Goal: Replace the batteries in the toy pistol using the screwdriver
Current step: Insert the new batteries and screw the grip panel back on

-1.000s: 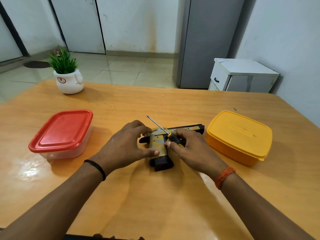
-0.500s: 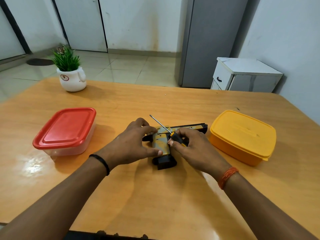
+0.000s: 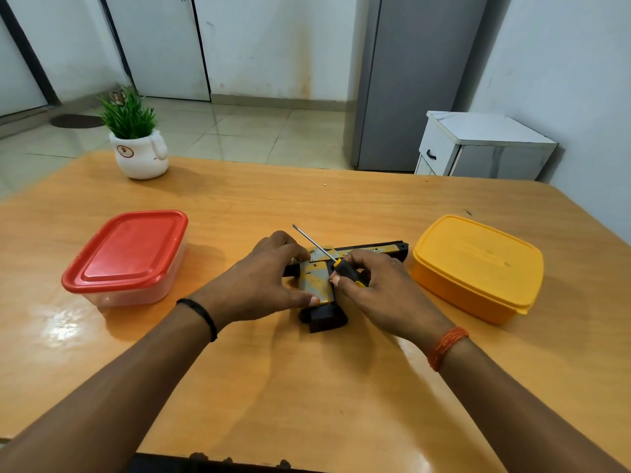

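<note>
A gold and black toy pistol (image 3: pixel 317 285) lies flat on the wooden table (image 3: pixel 307 387), barrel pointing right, black grip base toward me. My left hand (image 3: pixel 263 281) holds its grip, thumb on the near side and fingers curled over the far side. My right hand (image 3: pixel 379 288) grips the black and yellow handle of a screwdriver (image 3: pixel 316 246), whose metal shaft points up and left, tip in the air above the pistol. The fingertips of my right hand also touch the right side of the pistol's grip.
A clear container with a red lid (image 3: pixel 128 256) stands to the left, a shut yellow box (image 3: pixel 476 268) to the right, close to the barrel's end. A white pot with a green plant (image 3: pixel 140 150) sits at the far left. A white cabinet (image 3: pixel 478 145) stands beyond the table.
Both hands keep their hold on the pistol and the screwdriver. Only the camera view has shifted slightly.
</note>
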